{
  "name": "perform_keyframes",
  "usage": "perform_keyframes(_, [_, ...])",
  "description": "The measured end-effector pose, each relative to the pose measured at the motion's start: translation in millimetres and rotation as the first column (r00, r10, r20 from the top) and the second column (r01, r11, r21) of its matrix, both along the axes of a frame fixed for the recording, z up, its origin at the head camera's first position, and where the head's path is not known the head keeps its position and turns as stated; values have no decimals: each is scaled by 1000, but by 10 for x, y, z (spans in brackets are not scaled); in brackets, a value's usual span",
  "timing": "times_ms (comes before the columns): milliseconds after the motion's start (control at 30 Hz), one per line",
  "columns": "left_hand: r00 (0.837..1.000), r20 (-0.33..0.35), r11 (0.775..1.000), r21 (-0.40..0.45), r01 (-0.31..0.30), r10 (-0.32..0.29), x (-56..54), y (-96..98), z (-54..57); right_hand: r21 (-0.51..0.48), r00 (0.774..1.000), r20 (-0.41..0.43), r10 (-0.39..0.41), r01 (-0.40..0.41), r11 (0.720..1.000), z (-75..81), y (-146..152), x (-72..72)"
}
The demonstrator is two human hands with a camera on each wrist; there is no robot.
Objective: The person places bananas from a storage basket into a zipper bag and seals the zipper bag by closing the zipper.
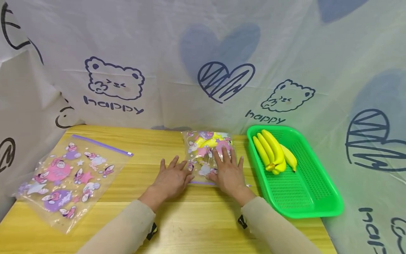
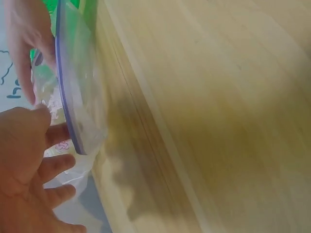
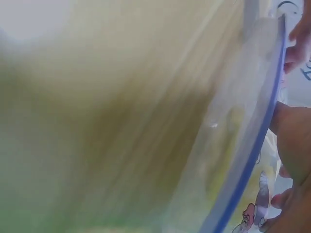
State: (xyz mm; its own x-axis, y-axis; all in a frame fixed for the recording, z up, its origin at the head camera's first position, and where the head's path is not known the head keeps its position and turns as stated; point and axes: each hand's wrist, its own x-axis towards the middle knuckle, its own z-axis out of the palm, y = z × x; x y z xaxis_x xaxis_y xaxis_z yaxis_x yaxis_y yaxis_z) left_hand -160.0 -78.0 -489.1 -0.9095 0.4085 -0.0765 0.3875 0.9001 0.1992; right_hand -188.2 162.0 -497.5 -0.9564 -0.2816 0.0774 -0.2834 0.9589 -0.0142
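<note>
A clear zip bag (image 1: 203, 169) with pink and purple cartoon prints lies on the wooden table, its purple zip edge (image 1: 200, 183) toward me. Yellow fruit, probably bananas (image 1: 207, 141), shows through its far half. My right hand (image 1: 229, 173) rests on the bag's right side with fingers spread. At the bag's near left corner is my left hand (image 1: 170, 179), fingers spread and thumb side by the edge. In the left wrist view the purple zip strip (image 2: 63, 82) runs past the fingers. The right wrist view shows the zip strip (image 3: 257, 155) beside the hand.
A green plastic basket (image 1: 326, 190) stands on the right, with a bunch of bananas (image 1: 274, 150) at its far left. Flat on the left lies another printed zip bag (image 1: 77, 176) with a purple slider strip. Behind the table hangs a printed cloth (image 1: 171, 70).
</note>
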Motion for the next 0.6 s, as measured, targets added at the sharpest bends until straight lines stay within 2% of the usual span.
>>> perform_keyframes(100, [997, -75, 999, 53, -12, 16, -20, 12, -20, -80, 999, -43, 6, -9, 997, -25, 15, 126])
perform_keyframes(200, [993, -121, 995, 98, 26, -14, -37, 35, -48, -136, 999, -36, -2, -3, 991, -72, 58, 236])
perform_keyframes(300, [993, -93, 990, 112, 85, -74, -42, 61, -84, -171, 1000, 9, -9, 10, 985, -118, 91, 300])
perform_keyframes(400, [992, -43, 990, 69, 123, -121, -37, 83, -118, -202, 999, 49, -9, 19, 979, -159, 108, 317])
perform_keyframes(467, [992, -24, 991, 39, 125, -124, -41, 97, -141, -202, 998, 70, -9, 23, 979, -185, 119, 304])
perform_keyframes(600, [992, -33, 993, -22, 119, -120, -87, 126, -196, -190, 997, 73, -13, 26, 981, -226, 147, 238])
